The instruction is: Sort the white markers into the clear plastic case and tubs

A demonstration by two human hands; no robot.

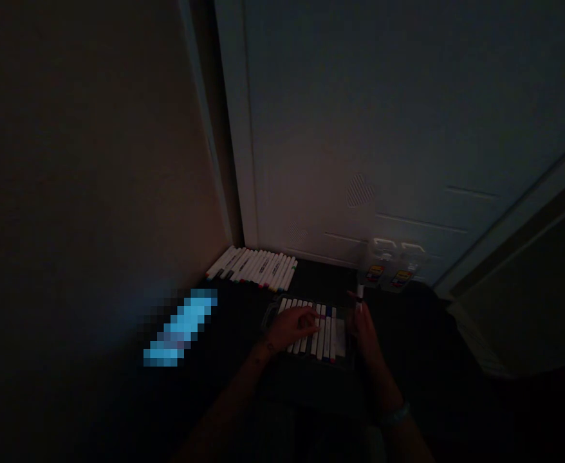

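A clear plastic case (341, 360) lies in front of me with a row of white markers (327, 337) side by side in it. My left hand (292, 325) rests over the row, its thumb and index finger bent together at the side of one marker. To the right of the case, my right hand (368, 337) is closed around a white marker (360, 294) with a dark band, held nearly upright. My right fingers are partly hidden in the dark.
Many white markers with coloured ends (258, 269) lie in a row at the back left. Two clear packages with bright labels (392, 273) stand against the white panel (340, 128). A pixelated bright blue patch (181, 328) is at the left. The room is very dim.
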